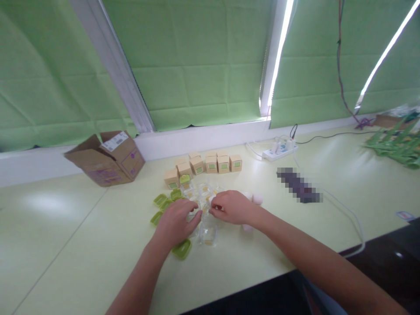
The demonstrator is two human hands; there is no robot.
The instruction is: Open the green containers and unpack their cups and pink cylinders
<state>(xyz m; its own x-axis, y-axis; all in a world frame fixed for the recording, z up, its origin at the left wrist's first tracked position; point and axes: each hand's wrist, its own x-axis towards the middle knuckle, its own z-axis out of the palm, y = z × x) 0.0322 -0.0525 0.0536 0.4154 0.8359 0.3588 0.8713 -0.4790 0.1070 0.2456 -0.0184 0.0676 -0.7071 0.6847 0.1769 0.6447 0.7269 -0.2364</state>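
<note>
Several clear plastic containers (208,234) with yellowish labels stand in a cluster on the table before me. My left hand (177,221) reaches in from the left, its thumb and fingers curved around one of these containers, which is partly hidden. Close beside it, my right hand (232,207) is closed with its fingertips pinched over the cluster. A small whitish thing shows by those fingertips, too covered to name. Green plastic lids (182,249) lie left of the containers, some behind my left hand. Pale pink cylinders (257,199) lie just beyond my right hand.
Small tan cardboard boxes (211,163) with green labels line up behind the containers. An opened brown carton (114,164) stands at the back left. A white power strip (280,150), a blurred dark object (300,185) and a white cable (348,210) lie to the right.
</note>
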